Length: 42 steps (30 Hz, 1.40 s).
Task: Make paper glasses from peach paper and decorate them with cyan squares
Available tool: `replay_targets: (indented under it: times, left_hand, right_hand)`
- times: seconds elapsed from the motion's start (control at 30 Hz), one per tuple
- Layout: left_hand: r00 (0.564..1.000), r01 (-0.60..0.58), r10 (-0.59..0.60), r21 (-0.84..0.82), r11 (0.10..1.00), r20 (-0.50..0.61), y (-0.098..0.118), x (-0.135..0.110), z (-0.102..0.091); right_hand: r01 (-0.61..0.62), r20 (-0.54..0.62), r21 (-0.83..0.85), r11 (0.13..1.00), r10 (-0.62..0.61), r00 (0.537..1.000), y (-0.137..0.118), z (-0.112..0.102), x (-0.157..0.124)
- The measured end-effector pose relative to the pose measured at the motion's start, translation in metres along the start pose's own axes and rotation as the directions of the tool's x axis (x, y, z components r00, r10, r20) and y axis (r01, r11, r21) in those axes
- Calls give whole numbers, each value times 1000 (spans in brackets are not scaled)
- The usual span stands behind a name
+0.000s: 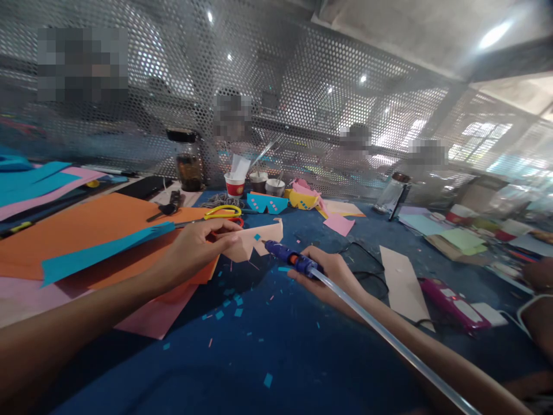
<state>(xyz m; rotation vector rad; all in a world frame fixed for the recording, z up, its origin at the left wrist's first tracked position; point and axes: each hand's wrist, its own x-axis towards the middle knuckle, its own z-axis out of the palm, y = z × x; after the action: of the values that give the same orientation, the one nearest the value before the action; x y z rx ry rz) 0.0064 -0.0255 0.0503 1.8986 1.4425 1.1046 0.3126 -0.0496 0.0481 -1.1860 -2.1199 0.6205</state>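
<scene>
My left hand (196, 245) pinches a peach paper cut-out (254, 239) with a jagged lower edge, holding it just above the blue table (276, 346). My right hand (334, 276) is wrapped round a blue glue gun (290, 258) with a long clear glue stick (389, 340) trailing back over my forearm. The gun's nozzle points left and touches the cut-out near a small blue square stuck on it. Small blue and pink paper scraps (228, 302) lie scattered under both hands.
Orange (86, 225), pink and blue paper sheets are stacked at left, with yellow-handled scissors (222, 212) beyond. Paper cups (234, 185), a jar (189, 164) and folded paper shapes (268, 203) stand near the perforated metal screen. A pink glue gun (451, 302) and another person's arm (538, 311) are at right.
</scene>
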Motion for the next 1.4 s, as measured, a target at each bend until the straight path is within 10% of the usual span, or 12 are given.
replay_targets:
  times: [1.4]
  left_hand:
    - [1000, -9, 9, -12, 1000, -15, -5, 2, 1]
  right_hand:
    - [-36, 2, -103, 994, 37, 999, 1, 0, 0]
